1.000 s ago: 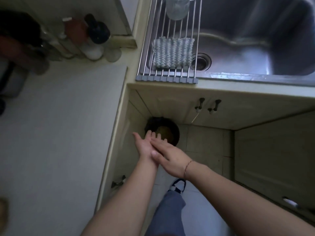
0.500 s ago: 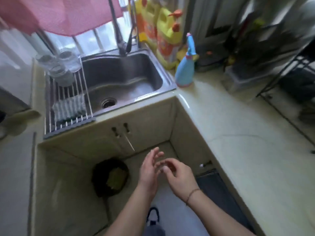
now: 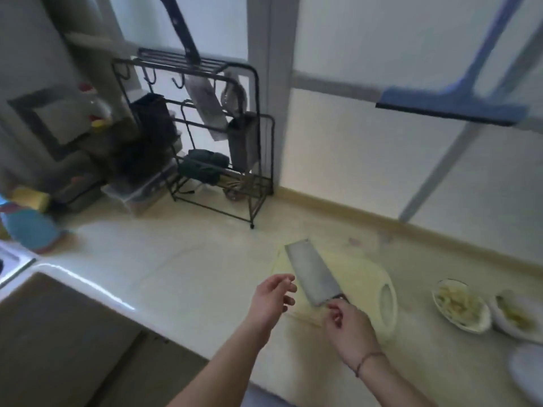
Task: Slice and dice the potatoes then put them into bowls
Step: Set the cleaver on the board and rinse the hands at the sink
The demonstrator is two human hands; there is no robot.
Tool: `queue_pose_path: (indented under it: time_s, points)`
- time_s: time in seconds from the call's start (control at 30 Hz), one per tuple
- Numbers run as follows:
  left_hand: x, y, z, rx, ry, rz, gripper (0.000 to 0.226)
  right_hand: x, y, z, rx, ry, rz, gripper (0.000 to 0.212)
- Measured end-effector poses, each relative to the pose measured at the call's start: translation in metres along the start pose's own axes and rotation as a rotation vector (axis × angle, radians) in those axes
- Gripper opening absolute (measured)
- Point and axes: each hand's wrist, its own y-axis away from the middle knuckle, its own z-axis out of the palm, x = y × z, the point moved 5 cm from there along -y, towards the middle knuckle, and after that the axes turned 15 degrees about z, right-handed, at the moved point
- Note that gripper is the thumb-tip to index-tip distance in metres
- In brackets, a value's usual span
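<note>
No words to read here

The picture is blurry, and no letters, numbers, brand names or signs can be made out on anything in it.

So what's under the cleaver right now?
The cleaver lies across a pale cutting board on the counter. The board under the blade is hidden; the right hand covers the handle.
</note>
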Motion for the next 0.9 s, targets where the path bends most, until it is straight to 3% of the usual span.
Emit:
queue_pose_path:
  time_s: [0.1, 0.3, 0.57, 0.67, 0.7, 0.8, 0.9]
  points:
    - [0.004, -0.01, 0.035, -0.039, -0.073, 0.017, 0.018, 0.023, -0.025, -0.02, 0.071, 0.132, 0.024, 0.025]
    - [0.012, -0.027, 0.045, -0.137, -0.255, 0.034, 0.019, 0.025, -0.047, 0.005, -0.023, 0.435, 0.042, 0.044]
    - [0.021, -0.064, 0.012, -0.35, -0.626, 0.172, 0.029, 0.031, -0.059, 0.012, 0.011, 0.44, 0.111, 0.042]
    - [0.045, -0.074, 0.005, -0.515, -0.895, 0.459, 0.037, 0.023, -0.054, -0.003, 0.096, 0.426, 0.043, 0.044]
    - [0.055, -0.077, 0.004, -0.557, -0.952, 0.594, 0.04, 0.018, -0.055, -0.015, 0.19, 0.426, -0.027, 0.056]
    - [0.086, -0.092, -0.002, -0.628, -1.104, 0.964, 0.043, -0.023, -0.046, -0.05, 0.259, 0.432, -0.235, 0.091]
    - [0.134, -0.098, -0.017, -0.649, -1.103, 1.148, 0.03, -0.096, -0.023, -0.087, 0.335, 0.589, -0.449, 0.076]
